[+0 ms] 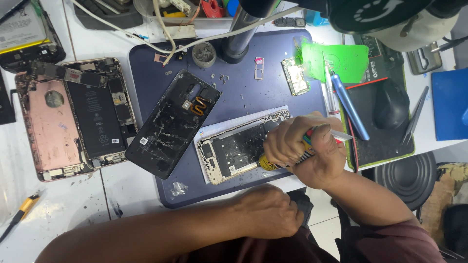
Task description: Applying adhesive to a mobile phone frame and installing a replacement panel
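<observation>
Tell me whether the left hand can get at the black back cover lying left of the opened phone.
Probably yes. The left hand rests closed at the table's near edge, holding nothing visible, and the black back cover lies uncovered on the blue mat, with nothing between them. The right hand grips a glue tube farther right.

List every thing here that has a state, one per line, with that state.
right hand: shut on the glue tube, nozzle down at the phone frame
phone frame: open, back off, lying flat on the mat
black back cover: removed, inside up, smeared with adhesive
pink phone: opened, battery exposed
left hand: fisted at the table edge, holding nothing visible
blue screwdriver: lying unused
</observation>
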